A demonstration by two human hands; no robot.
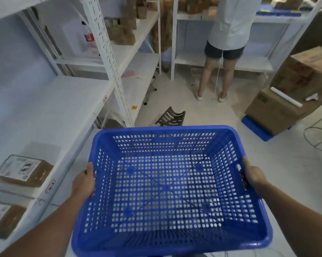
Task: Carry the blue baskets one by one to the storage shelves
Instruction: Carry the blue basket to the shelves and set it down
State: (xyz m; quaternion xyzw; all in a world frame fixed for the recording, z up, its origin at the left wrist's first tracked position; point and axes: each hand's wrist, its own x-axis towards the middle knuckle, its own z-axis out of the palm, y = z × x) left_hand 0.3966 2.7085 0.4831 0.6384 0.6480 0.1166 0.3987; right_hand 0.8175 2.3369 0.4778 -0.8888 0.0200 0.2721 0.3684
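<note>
Mid-carry, by the look of it: blue basket up off the floor, empty, gripped at its two short sides, left hand curled round one rim, right hand round the other. Not yet shelved. White storage shelves close on the left-hand side, with a bare stretch beyond a flat cardboard box. Likely left: setting down, then fetching more baskets, none in view. Ahead of the hands, a dark slatted piece on the floor and a person facing the far shelves. Stacked cartons beyond the right hand.
</note>
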